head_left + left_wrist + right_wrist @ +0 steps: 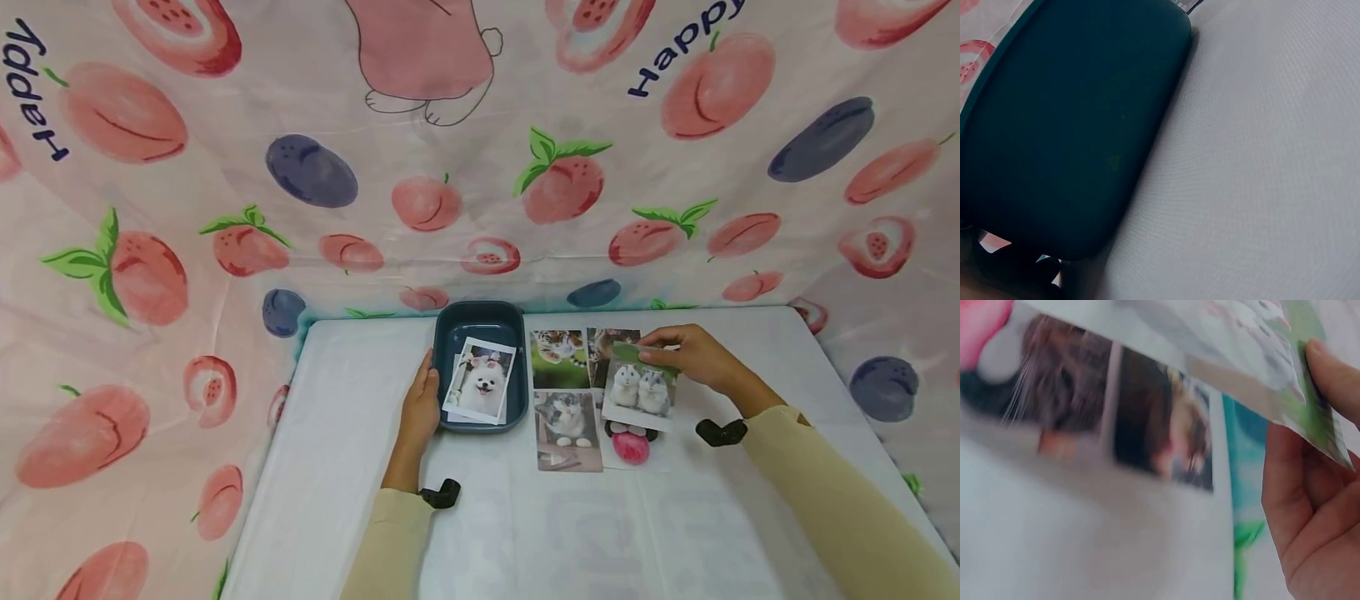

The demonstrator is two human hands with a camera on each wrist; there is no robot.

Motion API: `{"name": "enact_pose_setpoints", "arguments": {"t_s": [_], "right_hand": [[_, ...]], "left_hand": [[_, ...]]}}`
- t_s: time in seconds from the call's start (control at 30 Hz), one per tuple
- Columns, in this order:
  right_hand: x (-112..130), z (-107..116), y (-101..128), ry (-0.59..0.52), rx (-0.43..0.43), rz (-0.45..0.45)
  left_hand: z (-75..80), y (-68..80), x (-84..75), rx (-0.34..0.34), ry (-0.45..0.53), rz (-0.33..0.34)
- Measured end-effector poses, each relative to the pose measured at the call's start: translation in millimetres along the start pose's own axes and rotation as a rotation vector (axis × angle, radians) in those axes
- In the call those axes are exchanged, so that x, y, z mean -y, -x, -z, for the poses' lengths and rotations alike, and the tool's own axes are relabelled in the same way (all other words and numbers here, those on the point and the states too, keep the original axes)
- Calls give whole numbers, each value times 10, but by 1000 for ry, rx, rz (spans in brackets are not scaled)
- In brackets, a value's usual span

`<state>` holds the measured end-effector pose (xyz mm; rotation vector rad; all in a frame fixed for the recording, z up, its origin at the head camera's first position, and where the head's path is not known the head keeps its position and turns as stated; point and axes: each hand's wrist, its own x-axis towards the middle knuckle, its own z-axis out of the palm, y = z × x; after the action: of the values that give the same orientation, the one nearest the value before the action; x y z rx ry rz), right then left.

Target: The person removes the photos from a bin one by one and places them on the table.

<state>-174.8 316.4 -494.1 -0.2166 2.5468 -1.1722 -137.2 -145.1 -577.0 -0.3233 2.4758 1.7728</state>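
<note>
My right hand [686,354] pinches the top edge of a photo card [637,387] showing two small furry animals, thumb on its printed face. The held card overlaps a photo with a pink shape [630,447] and part of a dark animal photo [600,350]. In the right wrist view, the lifted card [1254,369] slants over the photos, my thumb and fingers [1335,381] on either side of it. My left hand [420,400] rests along the left side of a dark blue tray [517,408], fingers fairly straight. Inside the tray, a white dog photo [483,383] lies on another card.
A tiger photo [558,358] and a grey animal photo [568,431] lie right of the tray, beside the dark animal photo. The white table [337,467] meets a fruit-printed cloth [345,292] at its back edge.
</note>
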Motion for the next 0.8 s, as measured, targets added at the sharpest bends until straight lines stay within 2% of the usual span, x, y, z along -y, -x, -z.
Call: {"name": "enact_pose_setpoints", "arguments": {"t_s": [0.37, 0.63, 0.8], "right_hand": [[-524, 207, 277, 65, 11, -58], [-871, 246, 339, 113, 57, -102], [-983, 217, 352, 143, 90, -89]], "left_hand": [[4, 7, -19, 1, -1, 16], [9, -1, -18, -3, 1, -1], [2, 1, -18, 4, -1, 9]]}}
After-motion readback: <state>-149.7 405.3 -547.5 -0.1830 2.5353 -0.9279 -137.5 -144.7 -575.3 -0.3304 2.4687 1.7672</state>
